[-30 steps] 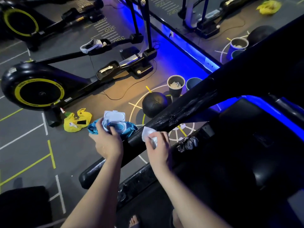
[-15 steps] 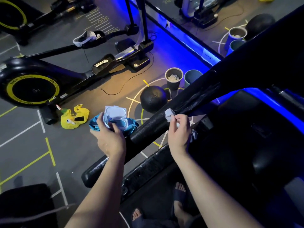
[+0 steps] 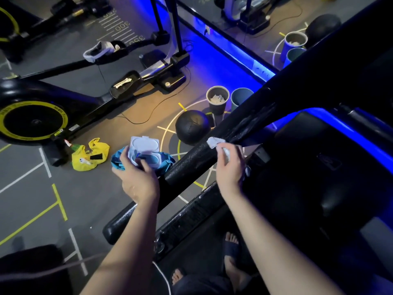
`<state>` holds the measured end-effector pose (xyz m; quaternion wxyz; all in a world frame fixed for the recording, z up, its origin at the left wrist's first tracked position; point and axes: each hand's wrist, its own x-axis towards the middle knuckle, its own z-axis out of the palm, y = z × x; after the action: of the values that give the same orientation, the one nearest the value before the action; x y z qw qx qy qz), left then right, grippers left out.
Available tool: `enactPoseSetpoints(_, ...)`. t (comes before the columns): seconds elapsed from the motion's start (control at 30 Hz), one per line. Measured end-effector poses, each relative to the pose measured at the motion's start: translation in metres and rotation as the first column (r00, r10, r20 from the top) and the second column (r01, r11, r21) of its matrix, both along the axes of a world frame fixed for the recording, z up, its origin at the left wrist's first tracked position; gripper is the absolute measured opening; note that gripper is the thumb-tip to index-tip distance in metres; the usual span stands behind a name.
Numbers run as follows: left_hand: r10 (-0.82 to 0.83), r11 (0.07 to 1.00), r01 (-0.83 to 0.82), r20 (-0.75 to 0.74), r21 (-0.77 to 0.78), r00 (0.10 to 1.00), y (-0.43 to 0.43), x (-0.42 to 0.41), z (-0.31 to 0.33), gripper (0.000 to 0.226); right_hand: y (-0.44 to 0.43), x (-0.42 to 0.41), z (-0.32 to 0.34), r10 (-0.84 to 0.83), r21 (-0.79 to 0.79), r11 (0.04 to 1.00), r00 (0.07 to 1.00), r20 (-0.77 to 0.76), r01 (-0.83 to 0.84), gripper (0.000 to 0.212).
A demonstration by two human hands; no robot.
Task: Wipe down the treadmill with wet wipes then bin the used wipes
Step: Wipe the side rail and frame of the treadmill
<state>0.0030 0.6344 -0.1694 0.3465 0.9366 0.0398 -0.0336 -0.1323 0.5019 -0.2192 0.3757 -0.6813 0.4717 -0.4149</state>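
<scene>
The treadmill's black padded handrail (image 3: 191, 158) runs diagonally from lower left to upper right. My right hand (image 3: 229, 165) grips a crumpled white wet wipe (image 3: 214, 142) and holds it against the rail's top side. To the left of the rail, my left hand (image 3: 136, 179) holds a blue wet-wipe pack (image 3: 146, 154) with its white lid flipped open. The treadmill deck (image 3: 191, 213) lies dark below the rail. A dark bin (image 3: 217, 103) with white wipes inside stands on the floor beyond the rail.
A second blue-grey bin (image 3: 240, 99) stands beside the first. A black medicine ball (image 3: 192, 126) lies near them. A yellow bag (image 3: 89, 156) sits on the floor by a black and yellow exercise bike (image 3: 34, 122). My sandalled feet (image 3: 230, 248) stand on the deck.
My right hand has slid the wipe up along the handrail toward the upper right. My left hand has kept holding the open pack in about the same place.
</scene>
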Motion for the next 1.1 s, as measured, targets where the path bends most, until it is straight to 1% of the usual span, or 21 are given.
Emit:
enactPoseSetpoints(0.1,-0.002,1.0,0.002,0.008,0.006,1.0,0.001,0.0,-0.001,0.045,-0.025,-0.008,-0.007,-0.101,0.154,0.983,0.994,0.029,0.095,0.009)
enactPoseSetpoints(0.17,0.003,1.0,-0.003,0.006,0.002,1.0,0.001,0.0,-0.001,0.045,-0.033,-0.014,-0.014,-0.112,0.242,0.965,0.993,0.03,0.102,0.011)
enactPoseSetpoints(0.27,-0.003,1.0,0.003,0.019,-0.015,1.0,0.0,0.0,-0.001,0.045,-0.025,-0.024,-0.016,-0.098,0.234,0.968,0.995,0.026,0.089,0.018)
enactPoseSetpoints(0.37,0.011,0.999,-0.009,0.037,-0.053,0.999,0.0,-0.002,-0.001,0.045,-0.012,-0.028,-0.007,-0.115,0.271,0.959,0.986,0.122,0.078,0.017)
enactPoseSetpoints(0.43,0.022,0.995,-0.018,0.043,-0.095,0.999,0.0,-0.003,0.001,0.047,-0.007,-0.025,0.003,-0.083,0.265,0.964,0.982,0.168,0.036,0.015)
enactPoseSetpoints(0.5,0.03,0.99,-0.023,0.05,-0.139,0.998,0.001,-0.005,0.003,0.05,-0.005,-0.021,0.008,-0.012,0.27,0.962,0.989,0.148,-0.029,0.018)
enactPoseSetpoints(0.6,0.042,0.982,-0.027,0.076,-0.19,0.996,0.0,-0.005,0.004,0.051,-0.001,-0.012,0.008,0.109,0.347,0.927,0.987,0.121,-0.145,0.019)
enactPoseSetpoints(0.7,0.049,0.973,-0.026,0.097,-0.23,0.994,0.0,-0.006,0.005,0.05,0.001,-0.012,0.011,0.128,0.426,0.889,0.984,0.124,-0.169,0.026)
enactPoseSetpoints(0.77,0.055,0.965,-0.026,0.103,-0.26,0.993,0.002,-0.004,0.004,0.05,0.004,-0.014,0.014,0.14,0.432,0.88,0.976,0.165,-0.199,0.029)
enactPoseSetpoints(0.83,0.047,0.954,-0.013,0.105,-0.3,0.993,0.005,-0.001,0.002,0.052,0.012,-0.014,0.015,0.188,0.451,0.854,0.962,0.197,-0.259,0.023)
enactPoseSetpoints(0.87,0.049,0.946,-0.012,0.108,-0.323,0.993,0.007,0.001,0.0,0.053,0.019,-0.013,0.016,0.228,0.457,0.841,0.955,0.188,-0.291,0.018)
enactPoseSetpoints(0.93,0.06,0.932,-0.013,0.121,-0.361,0.991,0.009,0.006,-0.001,0.054,0.03,-0.009,0.013,0.3,0.432,0.839,0.944,0.138,-0.33,0.017)
enactPoseSetpoints(1.0,0.071,0.921,-0.01,0.143,-0.39,0.987,0.005,0.007,0.002,0.053,0.034,-0.005,0.012,0.312,0.388,0.862,0.944,0.105,-0.328,0.018)
enactPoseSetpoints(1.1,0.057,0.897,0.025,0.172,-0.44,0.983,-0.013,0.005,0.01,0.053,0.017,-0.002,0.011,0.234,0.319,0.918,0.971,0.051,-0.238,0.012)
